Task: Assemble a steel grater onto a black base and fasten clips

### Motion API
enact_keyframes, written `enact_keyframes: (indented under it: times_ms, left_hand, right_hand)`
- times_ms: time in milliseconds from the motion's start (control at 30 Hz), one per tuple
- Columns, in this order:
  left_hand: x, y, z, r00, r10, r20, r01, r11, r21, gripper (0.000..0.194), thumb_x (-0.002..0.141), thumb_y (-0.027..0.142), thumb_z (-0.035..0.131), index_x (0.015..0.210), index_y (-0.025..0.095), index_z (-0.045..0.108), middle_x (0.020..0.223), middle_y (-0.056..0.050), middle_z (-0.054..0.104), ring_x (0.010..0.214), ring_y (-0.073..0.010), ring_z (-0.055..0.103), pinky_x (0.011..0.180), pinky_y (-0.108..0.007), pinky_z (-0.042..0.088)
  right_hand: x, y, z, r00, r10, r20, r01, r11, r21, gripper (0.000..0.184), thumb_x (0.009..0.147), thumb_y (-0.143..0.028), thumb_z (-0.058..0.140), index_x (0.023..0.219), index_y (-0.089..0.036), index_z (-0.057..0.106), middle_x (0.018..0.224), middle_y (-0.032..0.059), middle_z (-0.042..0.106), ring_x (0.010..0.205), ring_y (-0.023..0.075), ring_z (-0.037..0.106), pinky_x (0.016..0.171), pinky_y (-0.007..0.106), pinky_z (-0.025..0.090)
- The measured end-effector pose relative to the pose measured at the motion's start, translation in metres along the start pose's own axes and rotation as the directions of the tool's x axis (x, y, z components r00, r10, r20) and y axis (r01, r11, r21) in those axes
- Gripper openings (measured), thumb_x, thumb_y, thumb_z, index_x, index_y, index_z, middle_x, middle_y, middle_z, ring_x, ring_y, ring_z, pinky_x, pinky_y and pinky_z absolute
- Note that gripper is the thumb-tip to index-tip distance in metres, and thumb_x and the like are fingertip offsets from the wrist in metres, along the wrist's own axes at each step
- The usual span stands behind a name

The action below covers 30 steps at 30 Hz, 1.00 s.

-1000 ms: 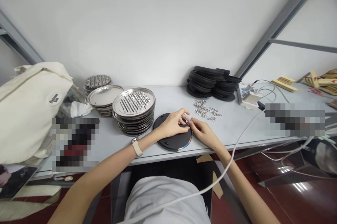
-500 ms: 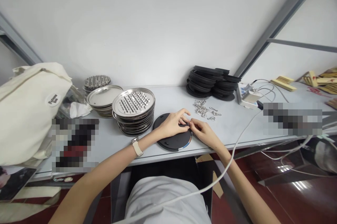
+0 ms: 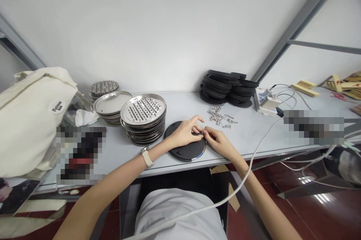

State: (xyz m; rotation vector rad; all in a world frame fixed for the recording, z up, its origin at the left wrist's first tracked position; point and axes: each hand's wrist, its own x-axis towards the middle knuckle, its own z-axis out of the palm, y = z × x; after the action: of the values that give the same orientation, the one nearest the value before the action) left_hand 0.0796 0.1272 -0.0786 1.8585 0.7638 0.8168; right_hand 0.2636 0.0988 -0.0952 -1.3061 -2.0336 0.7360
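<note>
A flat black round disc (image 3: pixel 180 151) with a coloured strip along its front right rim lies near the table's front edge. My left hand (image 3: pixel 186 133) lies over it, thumb and curled fingers closed at its right edge, the index finger arched up. My right hand (image 3: pixel 218 141) meets it there from the right, thumb and index finger pinched together. Something small and dark shows between the fingertips, too small and covered to name. Behind the hands lies a loose pile of small metal clasps and rings (image 3: pixel 216 116).
Stacked round metal plates, the top one with a grater-like surface (image 3: pixel 143 109), stand left of the disc. Stacks of black discs (image 3: pixel 218 86) are by the wall. A power strip (image 3: pixel 266 104) sits at right. A white cable (image 3: pixel 234 193) crosses before me; a cream bag (image 3: pixel 34 120) is left.
Almost nothing differs. Both hands keep their place at the disc's right edge, with only a slight shift of the fingertips and of the camera.
</note>
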Motion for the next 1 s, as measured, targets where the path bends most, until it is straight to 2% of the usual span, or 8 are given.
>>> enact_keyframes:
  times_ms: [467,867,1000]
  left_hand:
    - [-0.0010,0.0023,-0.0007,1.000,-0.004,0.002,0.004,0.999,0.046,0.049,0.070,0.011,0.064,0.115,0.021,0.049,0.094,-0.004,0.071,0.081,-0.0129,0.065,0.075,-0.024,0.050]
    - [-0.0016,0.0022,-0.0011,1.000,0.006,-0.009,-0.006,1.000,0.003,0.045,0.073,0.012,0.062,0.115,0.020,0.046,0.094,-0.005,0.072,0.084,-0.0144,0.067,0.079,-0.026,0.051]
    - [-0.0021,0.0036,-0.0019,1.000,0.000,-0.025,0.001,0.998,0.069,0.044,0.072,0.014,0.063,0.113,0.021,0.048,0.095,-0.003,0.070,0.079,-0.0124,0.066,0.075,-0.024,0.050]
  right_hand:
    - [-0.0004,0.0015,-0.0008,1.000,-0.003,0.008,0.003,1.000,-0.015,0.033,0.095,-0.037,0.038,0.066,-0.021,0.034,0.057,-0.0054,0.033,0.054,0.0117,0.033,0.053,0.025,0.027]
    - [-0.0008,0.0008,-0.0021,1.000,0.000,0.008,0.000,1.000,0.009,0.031,0.095,-0.035,0.039,0.067,-0.021,0.037,0.059,-0.0044,0.037,0.056,0.0128,0.035,0.054,0.026,0.028]
    - [0.0000,-0.0002,-0.0006,1.000,0.012,-0.004,-0.012,1.000,0.007,0.031,0.094,-0.036,0.039,0.067,-0.021,0.037,0.059,-0.0041,0.037,0.056,0.0127,0.035,0.054,0.026,0.028]
